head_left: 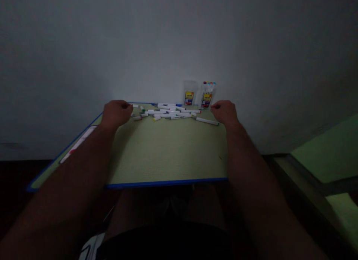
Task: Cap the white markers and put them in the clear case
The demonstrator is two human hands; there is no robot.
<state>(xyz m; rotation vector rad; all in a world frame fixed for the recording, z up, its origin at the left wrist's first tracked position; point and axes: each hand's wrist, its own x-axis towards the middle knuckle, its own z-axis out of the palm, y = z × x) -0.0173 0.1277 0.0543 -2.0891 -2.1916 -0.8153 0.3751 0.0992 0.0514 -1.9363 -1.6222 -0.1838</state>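
My left hand is closed over the back left of the table, fingertips together beside a small white cap. Whether anything sits between those fingers is too dark to tell. At the right, my right hand is also closed, its fingertips close to a clear case holding markers with coloured ends. I cannot make out anything in its pinch. Between both hands lies a loose pile of white markers and caps. One marker lies apart, just left of and below my right hand.
A second clear case with a yellow label stands against the grey wall. The pale table has a blue edge. A long white printed strip shows at its left side. My legs are under the front edge.
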